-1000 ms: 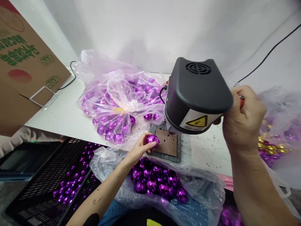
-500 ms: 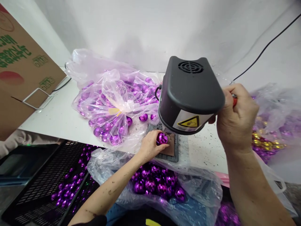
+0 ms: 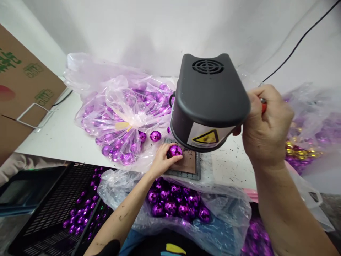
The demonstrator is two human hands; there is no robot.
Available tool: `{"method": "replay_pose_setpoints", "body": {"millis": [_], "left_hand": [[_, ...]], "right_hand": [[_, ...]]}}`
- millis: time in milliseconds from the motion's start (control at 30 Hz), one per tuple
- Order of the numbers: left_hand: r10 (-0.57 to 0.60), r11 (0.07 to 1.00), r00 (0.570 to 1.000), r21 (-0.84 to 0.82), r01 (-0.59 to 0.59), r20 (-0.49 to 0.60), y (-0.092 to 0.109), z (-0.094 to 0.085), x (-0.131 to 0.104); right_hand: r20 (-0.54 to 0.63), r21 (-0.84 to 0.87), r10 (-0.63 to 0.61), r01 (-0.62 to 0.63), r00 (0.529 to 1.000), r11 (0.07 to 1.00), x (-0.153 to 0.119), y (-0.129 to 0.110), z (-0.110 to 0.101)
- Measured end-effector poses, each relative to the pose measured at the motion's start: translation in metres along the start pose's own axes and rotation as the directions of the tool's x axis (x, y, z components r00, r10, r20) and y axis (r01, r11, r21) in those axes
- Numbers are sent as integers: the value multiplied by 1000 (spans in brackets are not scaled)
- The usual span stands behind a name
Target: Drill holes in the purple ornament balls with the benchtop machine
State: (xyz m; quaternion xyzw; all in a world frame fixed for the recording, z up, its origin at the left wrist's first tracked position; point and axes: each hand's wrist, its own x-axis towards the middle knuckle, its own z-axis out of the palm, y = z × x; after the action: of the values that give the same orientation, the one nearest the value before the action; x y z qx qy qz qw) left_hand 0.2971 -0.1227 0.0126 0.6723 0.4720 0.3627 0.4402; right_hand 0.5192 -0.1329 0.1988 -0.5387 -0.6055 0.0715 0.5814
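My left hand [image 3: 165, 159] is closed around a shiny purple mirrored ball [image 3: 176, 150], thumb toward me, with the ball's faceted top showing. Hand and ball are over the left part of a brown plate [image 3: 188, 163] on a grey base [image 3: 196, 175], below a black machine [image 3: 210, 92]. That machine has a round vent and a yellow warning label [image 3: 207, 136]. On its right side my right hand [image 3: 268, 124] is wrapped around a grip with a red part [image 3: 263, 106]; most of this grip is hidden by the fingers.
A clear bag [image 3: 119, 106] of purple balls lies left of the machine. In my lap, another plastic bag [image 3: 223, 213] holds more balls. A black crate [image 3: 39, 217] stands lower left, a cardboard box [image 3: 32, 89] far left. Gold and purple balls [image 3: 299, 153] sit at right.
My left hand and the ball have shifted slightly left over the plate. The right hand keeps its hold on the machine's grip. The whole view has moved a little.
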Motion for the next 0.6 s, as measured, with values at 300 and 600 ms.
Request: {"method": "replay_pose_setpoints", "body": {"millis": [300, 600], "left_hand": [[-16, 1000, 999, 15, 16, 37, -11, -4, -6], [217, 909, 976, 366, -201, -2, 12, 17, -9]], "right_hand": [[34, -7, 41, -41, 999, 999, 1, -2, -1], [23, -1, 54, -54, 998, 999, 2, -1, -1]]}}
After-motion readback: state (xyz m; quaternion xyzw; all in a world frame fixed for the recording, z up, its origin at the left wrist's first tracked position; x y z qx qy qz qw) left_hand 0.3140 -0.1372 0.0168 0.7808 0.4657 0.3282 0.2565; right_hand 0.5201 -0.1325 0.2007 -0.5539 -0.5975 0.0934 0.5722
